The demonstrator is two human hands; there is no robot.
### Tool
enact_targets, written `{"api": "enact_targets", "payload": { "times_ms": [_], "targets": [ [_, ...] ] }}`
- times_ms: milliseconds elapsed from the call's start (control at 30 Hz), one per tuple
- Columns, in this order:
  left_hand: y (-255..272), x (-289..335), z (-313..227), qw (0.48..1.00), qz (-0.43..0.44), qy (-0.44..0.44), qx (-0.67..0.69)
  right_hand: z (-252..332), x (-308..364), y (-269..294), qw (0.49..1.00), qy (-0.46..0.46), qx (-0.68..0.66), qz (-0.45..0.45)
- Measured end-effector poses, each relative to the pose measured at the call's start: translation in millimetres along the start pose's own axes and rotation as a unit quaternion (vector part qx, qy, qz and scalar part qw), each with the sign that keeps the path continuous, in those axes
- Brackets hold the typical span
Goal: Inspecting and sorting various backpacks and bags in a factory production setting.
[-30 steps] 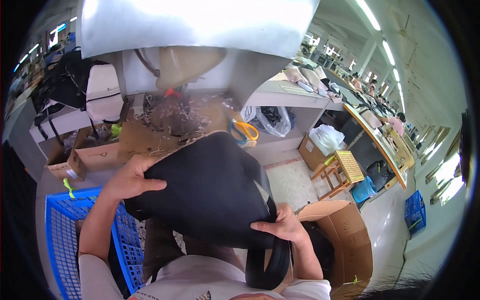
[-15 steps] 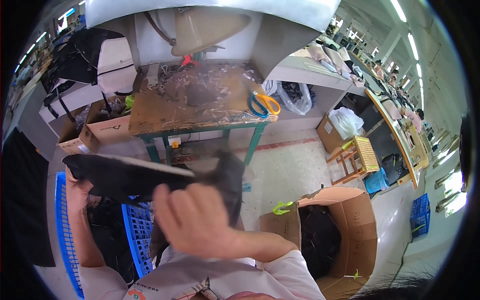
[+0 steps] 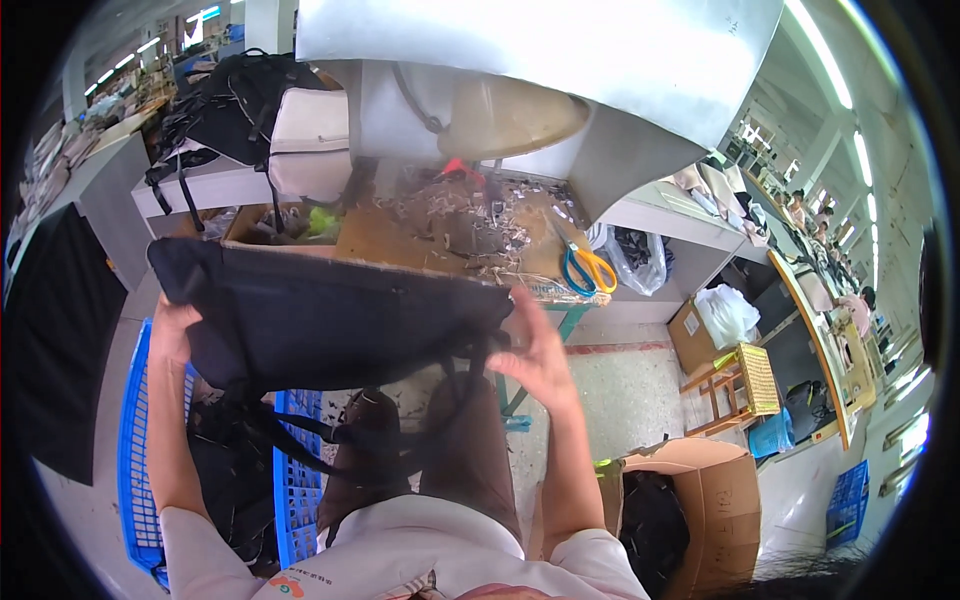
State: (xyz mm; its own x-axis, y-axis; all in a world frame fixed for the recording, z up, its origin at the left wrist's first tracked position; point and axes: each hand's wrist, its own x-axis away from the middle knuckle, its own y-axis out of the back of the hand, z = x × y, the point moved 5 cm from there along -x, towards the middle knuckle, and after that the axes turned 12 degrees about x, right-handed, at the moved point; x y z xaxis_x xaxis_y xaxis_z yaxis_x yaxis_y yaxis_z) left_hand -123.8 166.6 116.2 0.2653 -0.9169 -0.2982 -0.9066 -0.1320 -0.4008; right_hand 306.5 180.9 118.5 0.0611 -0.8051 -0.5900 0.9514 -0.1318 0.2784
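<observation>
A black fabric bag with straps hanging beneath it is stretched sideways in front of me, above my knees. At its left end, my left hand is closed on the cloth, some fingers hidden behind it. My right hand is at the bag's right end, thumb and fingers spread apart, the fingertips by the upper right corner. Loose black straps dangle over my lap. Below my left arm, a blue plastic basket contains more black fabric pieces.
Ahead stands a worktable strewn with thread scraps, under a pale hood. Scissors with blue and orange handles lie at its right corner. An open cardboard box holding black items is at my right. A wooden stool stands beyond it.
The bag has been raised and spread out broadside. My right hand has moved from in front of the bag to its right end, and its fingers have opened. The view has shifted.
</observation>
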Motion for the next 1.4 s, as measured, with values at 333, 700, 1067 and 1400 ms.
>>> {"api": "enact_targets", "payload": {
  "times_ms": [333, 700, 1067, 1400],
  "targets": [
    [14, -72, 55, 0.988, -0.038, 0.148, -0.03, -57, 18, -41, 0.961, -0.211, -0.16, 0.077],
    [22, -7, 81, 0.938, 0.164, 0.249, -0.174, -60, 109, -32, 0.953, -0.206, -0.101, 0.196],
    [-178, 23, 118, 0.729, 0.609, 0.084, -0.301, -13, 81, -26, 0.913, 0.055, -0.03, 0.403],
    [-156, 2, 140, 0.886, 0.397, 0.135, -0.199, -165, -91, 102, 0.738, -0.078, 0.664, 0.093]
  ]
}}
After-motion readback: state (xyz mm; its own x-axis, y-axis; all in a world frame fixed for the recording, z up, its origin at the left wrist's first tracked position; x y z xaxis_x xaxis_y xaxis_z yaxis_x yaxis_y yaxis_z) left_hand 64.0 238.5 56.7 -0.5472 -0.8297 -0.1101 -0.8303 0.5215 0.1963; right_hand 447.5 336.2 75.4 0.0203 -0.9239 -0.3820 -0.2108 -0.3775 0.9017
